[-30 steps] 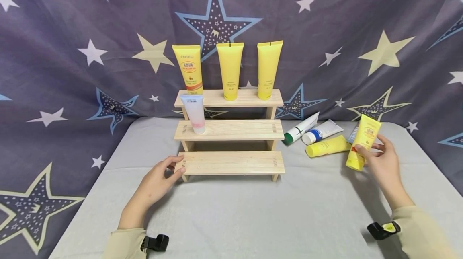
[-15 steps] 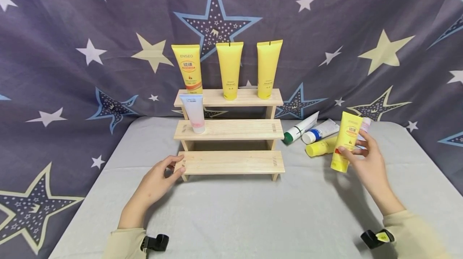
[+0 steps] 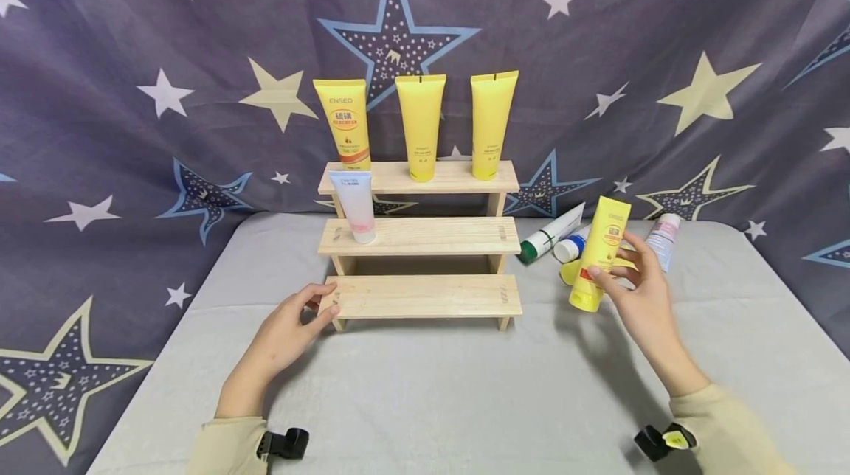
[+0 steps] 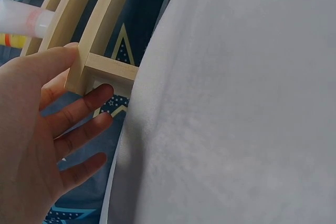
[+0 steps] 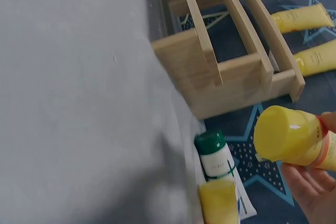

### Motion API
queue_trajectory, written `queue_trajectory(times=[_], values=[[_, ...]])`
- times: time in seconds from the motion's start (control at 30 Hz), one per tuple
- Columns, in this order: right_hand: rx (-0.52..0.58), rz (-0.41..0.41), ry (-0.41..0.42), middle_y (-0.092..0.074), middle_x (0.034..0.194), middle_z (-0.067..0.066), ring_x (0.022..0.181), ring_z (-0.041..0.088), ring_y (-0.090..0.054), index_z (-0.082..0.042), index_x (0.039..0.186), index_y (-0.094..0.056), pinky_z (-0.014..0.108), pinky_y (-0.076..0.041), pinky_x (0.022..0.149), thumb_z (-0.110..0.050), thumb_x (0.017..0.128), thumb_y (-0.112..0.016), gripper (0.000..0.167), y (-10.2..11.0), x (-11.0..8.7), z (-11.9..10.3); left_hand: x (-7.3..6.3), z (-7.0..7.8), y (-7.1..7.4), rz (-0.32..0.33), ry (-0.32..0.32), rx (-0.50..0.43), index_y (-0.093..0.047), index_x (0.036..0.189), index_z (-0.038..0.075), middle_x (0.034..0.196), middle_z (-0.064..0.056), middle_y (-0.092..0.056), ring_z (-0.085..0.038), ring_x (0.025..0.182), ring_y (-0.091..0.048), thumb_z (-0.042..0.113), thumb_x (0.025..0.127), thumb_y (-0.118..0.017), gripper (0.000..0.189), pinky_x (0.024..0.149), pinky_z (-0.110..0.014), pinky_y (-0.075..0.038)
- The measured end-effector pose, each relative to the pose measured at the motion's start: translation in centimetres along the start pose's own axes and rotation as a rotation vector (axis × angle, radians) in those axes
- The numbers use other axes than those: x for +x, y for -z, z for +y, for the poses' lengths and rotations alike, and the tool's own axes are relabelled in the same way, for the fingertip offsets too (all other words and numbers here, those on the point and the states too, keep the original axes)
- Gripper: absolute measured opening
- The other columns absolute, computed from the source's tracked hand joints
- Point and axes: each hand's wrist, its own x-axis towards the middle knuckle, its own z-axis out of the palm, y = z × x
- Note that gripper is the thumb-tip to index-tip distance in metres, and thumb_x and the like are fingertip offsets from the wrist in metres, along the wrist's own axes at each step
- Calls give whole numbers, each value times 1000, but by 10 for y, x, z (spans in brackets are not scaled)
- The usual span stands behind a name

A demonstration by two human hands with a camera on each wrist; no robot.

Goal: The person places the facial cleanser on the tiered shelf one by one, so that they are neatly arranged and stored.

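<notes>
The right hand [image 3: 645,304] grasps a yellow tube [image 3: 600,250], tilted cap-down, above the table [image 3: 425,394], right of the lower step. The tube's flat end and part of that hand are cut off in the right wrist view. From the head, the tube blocks much of a lying yellow tube [image 3: 567,273] and a blue-banded tube [image 3: 572,245].

The left hand [image 3: 285,335] pinches the wooden rack [image 3: 425,296] at the lower step's left end; the index fingertip is hidden behind the step.

A pale tube [image 3: 358,208], upright at the middle step's left end, obscures the base of the leftmost of three yellow tubes [image 3: 421,128] on the top step.

A green-capped tube [image 3: 553,235] and a pink-capped tube [image 3: 662,240] lie near the table's rear edge.
</notes>
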Motion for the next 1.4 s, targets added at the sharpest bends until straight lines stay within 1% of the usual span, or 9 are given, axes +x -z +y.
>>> queue_trajectory(times=[0.13, 0.23, 0.47, 0.67, 0.8, 1.03, 1.23, 1.4], values=[[68, 2, 38, -54, 112, -8, 87, -1, -59, -2, 148, -36, 12, -47, 72, 8, 86, -70, 72, -12, -2, -7, 0, -1, 0, 3, -5, 1, -57, 138, 14, 113, -11, -64, -29, 105, -59, 42, 99, -59, 48, 91, -55, -45], [108, 0, 47, -54, 114, -6, 90, 3, -59, -3, 148, -36, 12, -47, 71, 10, 86, -70, 71, -20, -3, -11, 0, -2, -1, 5, -4, 5, -57, 138, 14, 115, -12, -64, -29, 105, -58, 43, 99, -59, 48, 91, -55, -45], [161, -31, 69, -50, 119, -2, 94, 7, -57, -3, 148, -34, 13, -50, 73, 8, 88, -69, 70, -38, -6, -22, 1, -3, -2, 8, -5, 6, -57, 137, 15, 115, -11, -64, -28, 104, -59, 43, 99, -59, 48, 90, -54, -45], [223, -54, 85, -52, 121, 0, 96, 11, -57, -3, 147, -35, 16, -49, 74, 10, 86, -70, 72, -54, -5, -33, 1, -3, -2, 14, -10, 1, -58, 137, 14, 114, -11, -65, -28, 103, -59, 41, 99, -60, 47, 90, -54, -45], [242, -65, 104, -52, 120, 0, 96, 12, -58, -3, 146, -37, 17, -48, 74, 9, 85, -72, 72, -65, -4, -38, 1, -2, -1, 10, -6, 2, -58, 137, 15, 112, -11, -65, -28, 104, -59, 41, 99, -60, 46, 91, -55, -45], [303, -85, 138, -54, 120, 2, 94, 14, -57, -2, 144, -39, 20, -46, 71, 10, 83, -74, 71, -83, -2, -46, 1, 0, 0, 6, -6, 4, -58, 137, 14, 114, -12, -65, -30, 105, -60, 42, 99, -60, 47, 91, -55, -45], [308, -123, 141, -54, 123, 5, 96, 14, -56, -4, 144, -38, 20, -46, 71, 6, 85, -74, 71, -97, -2, -52, 1, -2, -1, 4, -3, 4, -57, 137, 14, 113, -12, -65, -29, 104, -59, 42, 99, -59, 47, 91, -55, -45], [355, -151, 150, -54, 123, 6, 97, 16, -56, -5, 144, -38, 20, -47, 73, 7, 84, -74, 71, -110, -2, -58, 0, -4, -2, 1, -1, 3, -57, 138, 15, 113, -11, -65, -29, 104, -59, 43, 99, -59, 48, 91, -55, -45]])
